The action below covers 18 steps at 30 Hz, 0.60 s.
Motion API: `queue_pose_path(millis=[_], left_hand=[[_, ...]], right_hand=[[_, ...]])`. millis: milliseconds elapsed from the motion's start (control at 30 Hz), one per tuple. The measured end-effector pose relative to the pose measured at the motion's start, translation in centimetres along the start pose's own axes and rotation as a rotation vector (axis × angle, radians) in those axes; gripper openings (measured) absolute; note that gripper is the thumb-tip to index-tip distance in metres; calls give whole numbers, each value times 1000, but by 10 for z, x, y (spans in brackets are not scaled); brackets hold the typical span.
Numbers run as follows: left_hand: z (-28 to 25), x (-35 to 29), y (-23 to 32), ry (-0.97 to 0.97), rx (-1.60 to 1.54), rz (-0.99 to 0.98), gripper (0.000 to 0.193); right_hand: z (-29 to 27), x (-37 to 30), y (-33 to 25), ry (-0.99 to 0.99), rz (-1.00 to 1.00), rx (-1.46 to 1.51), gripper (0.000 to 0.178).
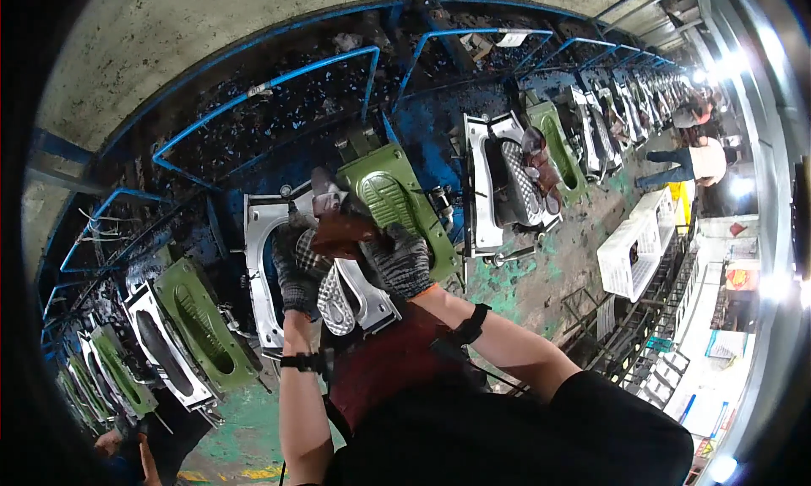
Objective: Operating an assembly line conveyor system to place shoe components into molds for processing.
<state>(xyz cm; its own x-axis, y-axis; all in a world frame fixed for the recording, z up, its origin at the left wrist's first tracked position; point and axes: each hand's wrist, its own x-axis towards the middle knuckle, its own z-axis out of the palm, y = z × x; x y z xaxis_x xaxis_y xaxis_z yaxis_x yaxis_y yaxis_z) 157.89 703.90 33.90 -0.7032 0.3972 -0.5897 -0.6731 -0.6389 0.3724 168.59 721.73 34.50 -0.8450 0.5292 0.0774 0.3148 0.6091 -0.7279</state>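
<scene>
In front of me stands an opened shoe mould with a silver frame [260, 296] and a green plate [387, 197] bearing a sole-shaped hollow. Over the silver frame, a brown leather shoe upper [345, 233] lies between my gloved hands. My left hand [294, 275], in a dark grey knit glove, grips it from the left; its fingertips are partly hidden. From the right, my right hand [400, 262] is closed at the upper's edge. Below the upper shows a grey-and-white checkered sole shape [336, 304]. A dark, shiny shoe-shaped form [325, 189] projects above.
To the right, another opened mould [483, 190] carries a checkered sole and brown uppers. Similar green and silver moulds [198, 325] continue leftward. Blue rails [270, 85] run behind. A white crate [629, 249] stands right on a metal rack. Other people [708, 161] are farther off.
</scene>
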Motion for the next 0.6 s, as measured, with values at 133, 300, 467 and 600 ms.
queue_pose_path(millis=[133, 300, 467, 600], left_hand=[[-103, 33, 14, -148, 1636, 536, 42], [-130, 8, -3, -101, 147, 113, 42], [-91, -58, 5, -30, 294, 266, 53], [-164, -75, 8, 517, 950, 269, 41]], right_hand=[[12, 44, -15, 94, -620, -205, 13], [110, 68, -13, 6, -896, -603, 17], [171, -81, 5, -1053, -675, -220, 30], [97, -72, -76, -1614, -931, -312, 38]])
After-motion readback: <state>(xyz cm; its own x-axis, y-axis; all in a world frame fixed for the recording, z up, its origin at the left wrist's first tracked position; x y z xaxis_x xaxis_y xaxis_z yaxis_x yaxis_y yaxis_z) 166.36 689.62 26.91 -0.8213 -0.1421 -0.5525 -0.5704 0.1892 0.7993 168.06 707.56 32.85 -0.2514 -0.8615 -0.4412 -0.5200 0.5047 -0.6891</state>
